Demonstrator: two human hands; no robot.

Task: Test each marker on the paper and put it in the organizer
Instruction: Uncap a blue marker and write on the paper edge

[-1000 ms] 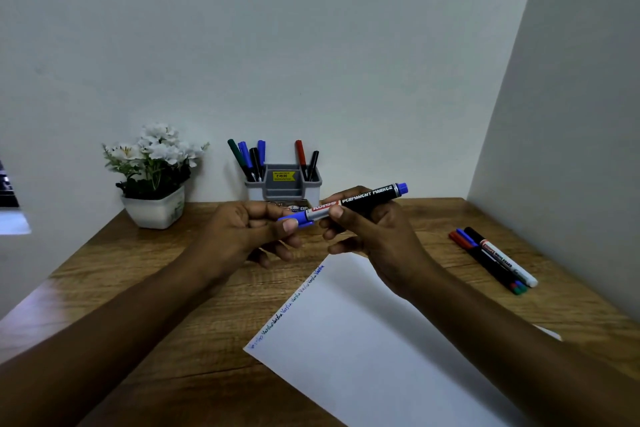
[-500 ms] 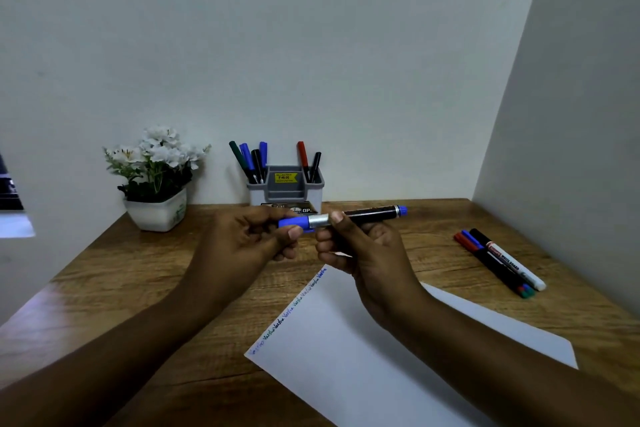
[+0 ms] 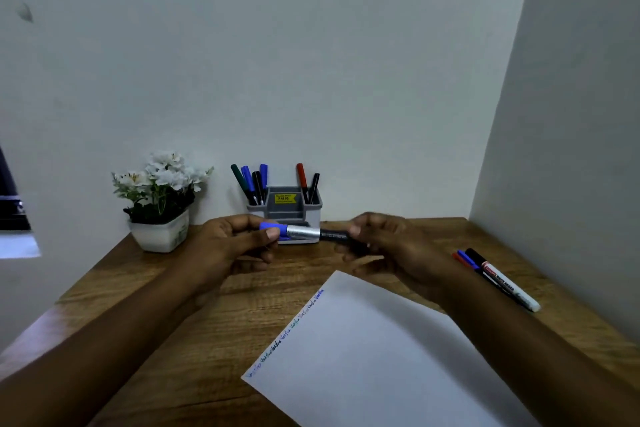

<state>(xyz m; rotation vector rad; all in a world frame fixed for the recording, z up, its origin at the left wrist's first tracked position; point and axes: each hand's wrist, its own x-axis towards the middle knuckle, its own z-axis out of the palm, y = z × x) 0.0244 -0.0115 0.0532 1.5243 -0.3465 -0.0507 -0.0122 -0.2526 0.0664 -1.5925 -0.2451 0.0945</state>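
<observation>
Lying nearest the camera, the white paper [image 3: 381, 367] is resting at an angle on the wooden desk [image 3: 145, 291], with a row of small handwritten marks in several colours running along its left edge. Above the paper's far corner, both hands are holding one marker [image 3: 311, 233] roughly level, in the air. The left hand [image 3: 232, 246] is closing thumb and fingers around the blue cap end, while the right hand [image 3: 384, 246] is wrapping its fingers around the black barrel; the silver band between them is showing bare. Whether the cap is seated or parting from the barrel cannot be told. Off to the right, a small bunch of loose markers [image 3: 498, 277] is lying on the desk near the side wall, the top one white-bodied with a black cap. Just behind the hands, the grey organizer [image 3: 287, 206] is standing against the back wall, holding several markers upright in its left and right compartments. Left of it, a potted plant [image 3: 161, 201] with white flowers is sitting on the desk.
</observation>
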